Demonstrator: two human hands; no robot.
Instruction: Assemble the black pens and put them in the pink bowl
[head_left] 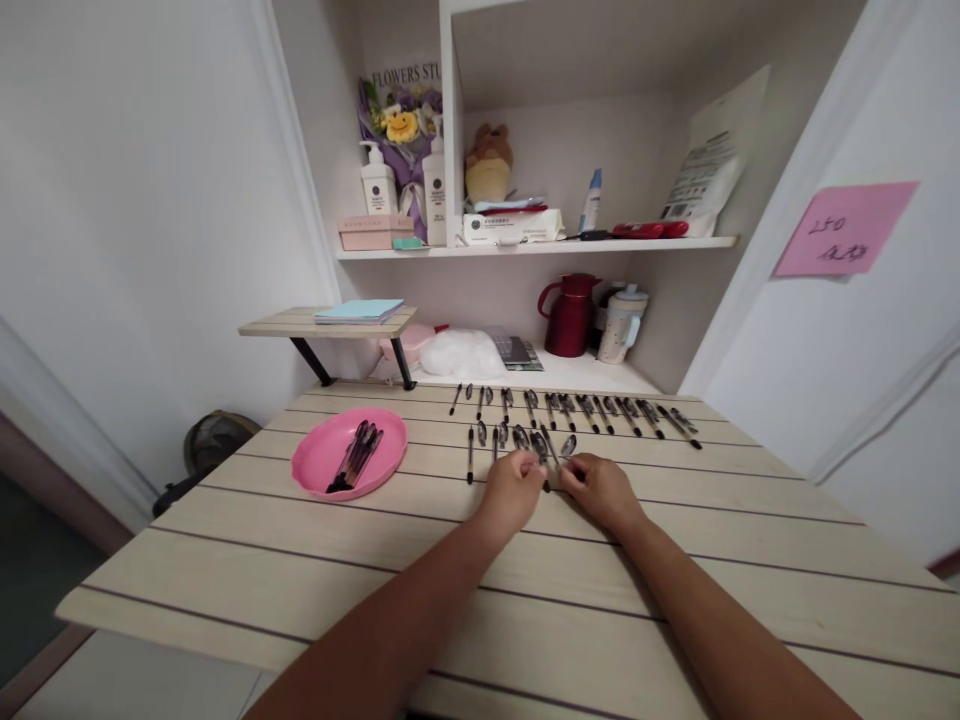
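Both of my hands are over the front row of black pens on the slatted table. My right hand [600, 490] is closed, its fingertips pinching a slim pen [551, 443] that points away from me. Close beside it, my left hand [515, 490] has its fingers curled together near the same pen; what they hold, if anything, is hidden. Left of my hands lie a pen [470, 456] and a small dark clear-edged piece [481, 433]. A back row of pens [585, 412], with similar dark pieces beside them, runs across the table.
A pink scalloped dish [307, 462] with several pens [356, 456] stands at left. Behind it rises a small wooden riser [277, 325] bearing blue paper [360, 311]. A red jug [570, 315] and a pale cup [622, 325] stand under the shelf [525, 250].
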